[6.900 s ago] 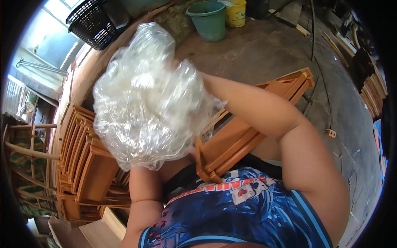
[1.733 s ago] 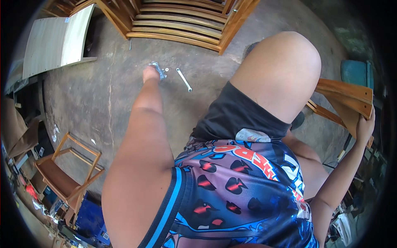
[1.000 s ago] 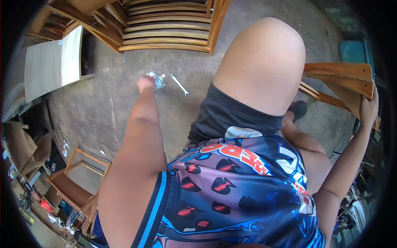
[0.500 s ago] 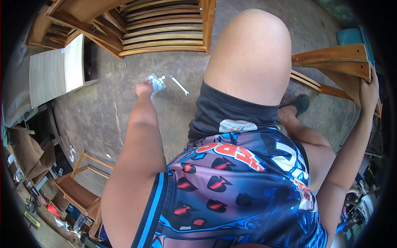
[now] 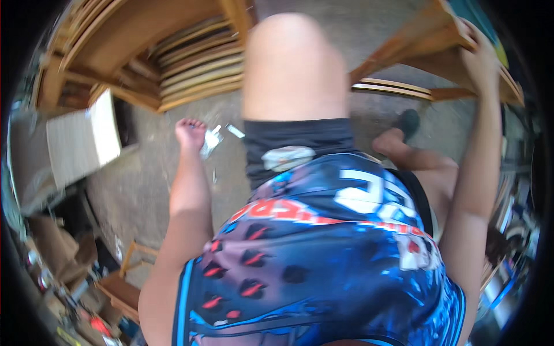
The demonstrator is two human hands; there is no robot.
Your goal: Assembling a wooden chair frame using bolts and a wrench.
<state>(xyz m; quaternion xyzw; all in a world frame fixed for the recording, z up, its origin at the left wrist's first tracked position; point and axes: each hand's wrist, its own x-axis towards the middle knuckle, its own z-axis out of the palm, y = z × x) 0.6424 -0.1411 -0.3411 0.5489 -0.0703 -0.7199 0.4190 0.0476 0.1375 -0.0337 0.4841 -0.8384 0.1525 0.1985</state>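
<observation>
My left hand is palm up over the floor, its fingers curled around a small dark object that is too blurred to name. Just beside it lies a clear plastic bag with white bits in it. A silver wrench rests a little farther right, partly hidden by my knee. Closer to me, a thin small metal piece lies on the floor. At the upper right, my right hand grips the edge of a brown wooden furniture piece, which is tilted.
Slatted wooden furniture stands at the far left, with a pale board near it. A small wooden chair is at the lower left, among clutter. My sandalled foot rests on the floor below the wooden piece.
My left hand has lifted off the plastic bag and turned palm up with a small object in it. My right hand and the wooden piece have shifted up and left in view.
</observation>
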